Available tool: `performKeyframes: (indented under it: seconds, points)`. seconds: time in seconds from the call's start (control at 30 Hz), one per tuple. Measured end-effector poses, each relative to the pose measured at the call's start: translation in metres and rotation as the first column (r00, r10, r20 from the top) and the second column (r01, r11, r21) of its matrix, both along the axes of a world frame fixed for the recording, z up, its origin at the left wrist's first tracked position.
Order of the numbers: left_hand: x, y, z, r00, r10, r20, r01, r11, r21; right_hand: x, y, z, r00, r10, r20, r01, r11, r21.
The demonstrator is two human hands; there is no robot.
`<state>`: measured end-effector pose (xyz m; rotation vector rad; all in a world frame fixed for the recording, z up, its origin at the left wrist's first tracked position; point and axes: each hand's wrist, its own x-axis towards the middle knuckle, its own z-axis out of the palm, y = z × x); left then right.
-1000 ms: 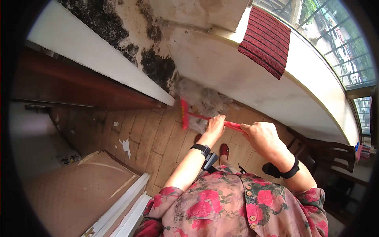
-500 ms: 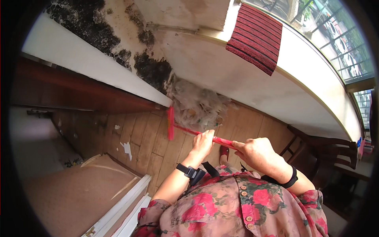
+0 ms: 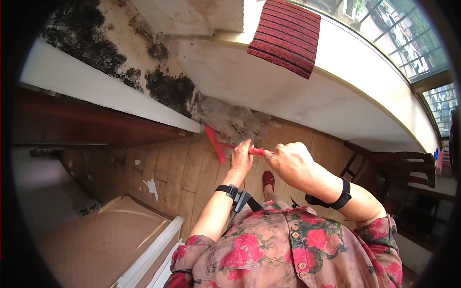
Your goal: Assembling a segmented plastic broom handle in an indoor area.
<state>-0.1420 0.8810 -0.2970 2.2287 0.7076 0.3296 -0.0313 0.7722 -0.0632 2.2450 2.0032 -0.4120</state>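
Far left, a white panel [image 3: 108,86] pokes in, then a torn white scrap [image 3: 151,188] on the floor. Next is the red broom [image 3: 214,144], head right by the panel's end (can't tell if touching), so a wide swing could snag there. Just past it sits a blurry heap of plastic [image 3: 235,120]; light stuff like that could cling to the broom, or make a foot slip if it drifts under the red shoe [image 3: 268,180]. Left hand [image 3: 241,158] is wrapped round the handle, right hand [image 3: 290,163] clenched further up; loose grip, and the head could twist.
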Motion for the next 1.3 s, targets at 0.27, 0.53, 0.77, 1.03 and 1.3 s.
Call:
performKeyframes:
  seconds: [0.27, 0.53, 0.77, 1.03, 1.3]
  points:
    - [0.0, -0.028, 0.067, 0.999, -0.028, 0.046, 0.021, 0.99, 0.141, -0.004, -0.063, 0.031, 0.999, 0.049, 0.014, -0.05, 0.994, 0.101]
    - [-0.014, -0.067, 0.098, 0.996, -0.086, -0.034, 0.091, 0.975, 0.201, 0.001, -0.114, 0.062, 0.992, 0.092, -0.09, -0.077, 0.983, 0.164]
    - [-0.038, -0.102, 0.1, 0.983, -0.067, -0.173, 0.098, 0.979, 0.181, 0.01, -0.141, 0.044, 0.955, 0.164, -0.248, -0.126, 0.978, 0.165]
    - [-0.075, -0.137, 0.061, 0.934, -0.07, -0.35, 0.101, 0.992, 0.071, 0.012, -0.151, -0.012, 0.902, 0.234, -0.362, -0.173, 0.966, 0.192]
    - [-0.038, -0.122, 0.012, 0.983, -0.045, -0.176, 0.028, 0.994, -0.103, 0.029, -0.087, -0.044, 0.931, 0.267, -0.249, -0.199, 0.943, 0.266]
